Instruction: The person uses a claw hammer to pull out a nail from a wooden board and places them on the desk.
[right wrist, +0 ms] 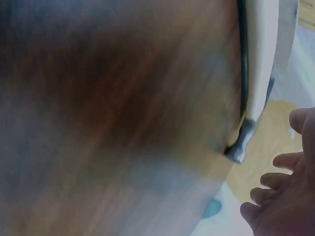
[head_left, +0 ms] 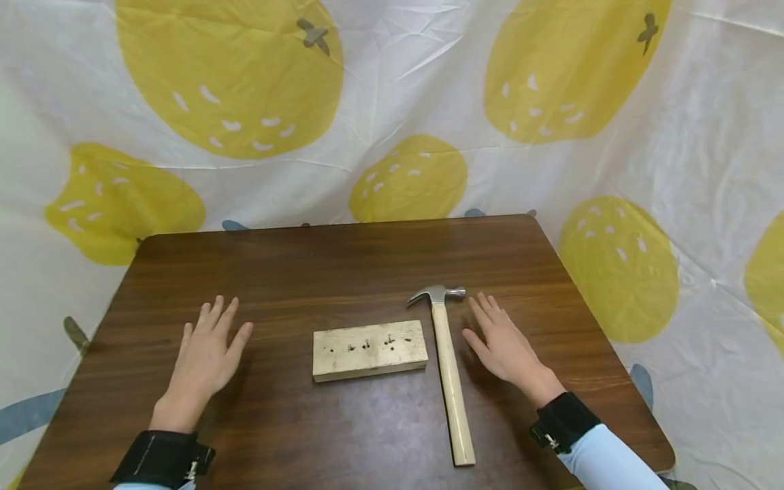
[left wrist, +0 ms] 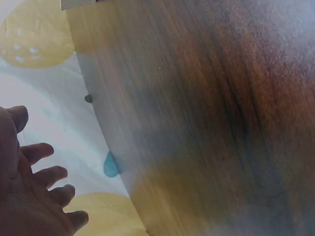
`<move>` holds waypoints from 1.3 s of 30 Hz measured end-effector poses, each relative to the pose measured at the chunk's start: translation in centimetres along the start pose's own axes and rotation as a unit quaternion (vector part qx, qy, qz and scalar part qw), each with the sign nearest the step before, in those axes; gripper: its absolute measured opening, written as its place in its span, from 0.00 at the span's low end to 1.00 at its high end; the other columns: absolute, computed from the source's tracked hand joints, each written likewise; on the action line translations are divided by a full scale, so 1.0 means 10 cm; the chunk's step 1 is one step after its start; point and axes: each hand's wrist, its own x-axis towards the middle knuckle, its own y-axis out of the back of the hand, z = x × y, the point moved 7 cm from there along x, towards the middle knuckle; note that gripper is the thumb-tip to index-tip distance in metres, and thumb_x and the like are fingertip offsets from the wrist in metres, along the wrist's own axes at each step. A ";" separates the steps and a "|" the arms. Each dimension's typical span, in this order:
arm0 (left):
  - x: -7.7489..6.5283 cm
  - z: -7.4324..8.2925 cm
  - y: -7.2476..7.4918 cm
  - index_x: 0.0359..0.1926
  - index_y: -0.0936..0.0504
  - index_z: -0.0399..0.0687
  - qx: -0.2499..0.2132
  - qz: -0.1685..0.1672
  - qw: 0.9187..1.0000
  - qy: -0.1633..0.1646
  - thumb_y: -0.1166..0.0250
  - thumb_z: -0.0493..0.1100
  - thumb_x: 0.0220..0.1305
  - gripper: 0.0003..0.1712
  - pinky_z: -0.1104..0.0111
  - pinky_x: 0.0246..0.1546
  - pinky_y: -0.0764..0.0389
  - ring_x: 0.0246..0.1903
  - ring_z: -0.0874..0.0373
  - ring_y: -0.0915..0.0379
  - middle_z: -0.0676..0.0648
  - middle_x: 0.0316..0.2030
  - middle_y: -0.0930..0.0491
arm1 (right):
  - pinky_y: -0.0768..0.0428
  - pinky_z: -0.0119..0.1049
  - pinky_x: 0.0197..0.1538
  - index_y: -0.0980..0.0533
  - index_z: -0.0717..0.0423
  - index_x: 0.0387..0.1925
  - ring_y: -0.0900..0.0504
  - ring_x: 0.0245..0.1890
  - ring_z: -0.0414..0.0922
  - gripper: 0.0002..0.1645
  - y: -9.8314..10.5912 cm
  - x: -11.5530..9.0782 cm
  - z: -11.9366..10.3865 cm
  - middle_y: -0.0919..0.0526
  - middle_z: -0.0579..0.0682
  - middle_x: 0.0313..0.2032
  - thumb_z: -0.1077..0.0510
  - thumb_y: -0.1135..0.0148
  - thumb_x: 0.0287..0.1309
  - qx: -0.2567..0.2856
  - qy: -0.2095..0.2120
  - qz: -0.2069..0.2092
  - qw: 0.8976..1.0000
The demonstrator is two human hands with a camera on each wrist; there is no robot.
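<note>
A claw hammer [head_left: 448,381] with a pale wooden handle lies on the table, its steel head at the far end. Left of it sits a pale wooden block [head_left: 370,350] with several small nails and holes along its top. My right hand [head_left: 505,344] is held just right of the hammer, fingers spread and holding nothing; the hammer [right wrist: 260,64] also shows in the right wrist view beside that hand's fingers. My left hand [head_left: 205,354] is over the table's left part, fingers spread, also holding nothing, well apart from the block.
The brown wood-grain table [head_left: 275,272] has rounded corners. Behind it and along its sides hangs a white cloth [head_left: 398,82] printed with large yellow fruit. Black bands [head_left: 566,418] with small devices circle both wrists.
</note>
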 end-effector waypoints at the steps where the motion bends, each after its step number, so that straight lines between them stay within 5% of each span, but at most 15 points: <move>1: 0.00 0.00 -0.01 0.78 0.45 0.33 0.000 -0.003 1.000 0.001 0.57 0.60 0.83 0.40 0.28 0.66 0.56 0.76 0.28 0.63 0.26 0.76 0.54 | 0.43 0.60 0.73 0.43 0.68 0.76 0.47 0.76 0.63 0.40 -0.02 -0.01 -0.02 0.45 0.68 0.76 0.47 0.45 0.77 0.001 -0.001 -0.004 1.000; 6: 0.00 0.02 -0.03 0.79 0.47 0.34 -0.001 -0.017 1.000 0.003 0.58 0.60 0.83 0.41 0.29 0.67 0.57 0.76 0.28 0.65 0.26 0.76 0.54 | 0.28 0.59 0.64 0.34 0.71 0.70 0.31 0.67 0.64 0.37 -0.13 -0.08 -0.10 0.31 0.70 0.67 0.46 0.42 0.75 0.000 -0.010 -0.010 1.000; 10: -0.02 0.02 -0.03 0.79 0.47 0.34 0.000 -0.019 1.000 0.003 0.57 0.59 0.83 0.40 0.29 0.67 0.56 0.76 0.28 0.64 0.25 0.76 0.54 | 0.18 0.50 0.45 0.25 0.68 0.57 0.19 0.46 0.55 0.32 -0.21 -0.11 -0.14 0.20 0.60 0.46 0.42 0.38 0.71 -0.009 -0.028 -0.018 0.999; 16: -0.02 0.03 -0.08 0.79 0.48 0.34 0.001 -0.029 1.000 0.007 0.57 0.59 0.83 0.40 0.30 0.67 0.57 0.76 0.29 0.65 0.26 0.76 0.54 | 0.35 0.36 0.21 0.27 0.52 0.28 0.33 0.17 0.41 0.30 -0.31 -0.14 -0.19 0.31 0.44 0.19 0.31 0.36 0.64 -0.023 -0.063 -0.074 0.995; 21: 0.00 0.05 -0.10 0.79 0.45 0.33 0.001 -0.026 1.000 0.005 0.57 0.59 0.83 0.40 0.30 0.67 0.57 0.76 0.28 0.63 0.26 0.76 0.52 | 0.40 0.35 0.19 0.31 0.48 0.18 0.37 0.12 0.39 0.37 -0.37 -0.17 -0.24 0.35 0.41 0.14 0.22 0.39 0.59 -0.035 -0.064 -0.100 0.992; 27: -0.01 0.08 -0.12 0.78 0.44 0.33 0.000 -0.027 1.000 0.003 0.55 0.58 0.83 0.39 0.29 0.67 0.56 0.75 0.28 0.61 0.25 0.76 0.51 | 0.39 0.34 0.19 0.32 0.46 0.17 0.38 0.13 0.38 0.39 -0.42 -0.20 -0.33 0.38 0.39 0.14 0.18 0.37 0.52 -0.051 -0.047 -0.120 0.990; 39: -0.02 0.11 -0.17 0.78 0.44 0.34 -0.004 -0.039 0.999 0.003 0.56 0.59 0.83 0.39 0.31 0.68 0.56 0.75 0.29 0.60 0.26 0.76 0.51 | 0.34 0.36 0.18 0.31 0.48 0.21 0.33 0.14 0.39 0.28 -0.42 -0.16 -0.34 0.32 0.42 0.15 0.36 0.31 0.60 -0.043 -0.069 -0.113 0.990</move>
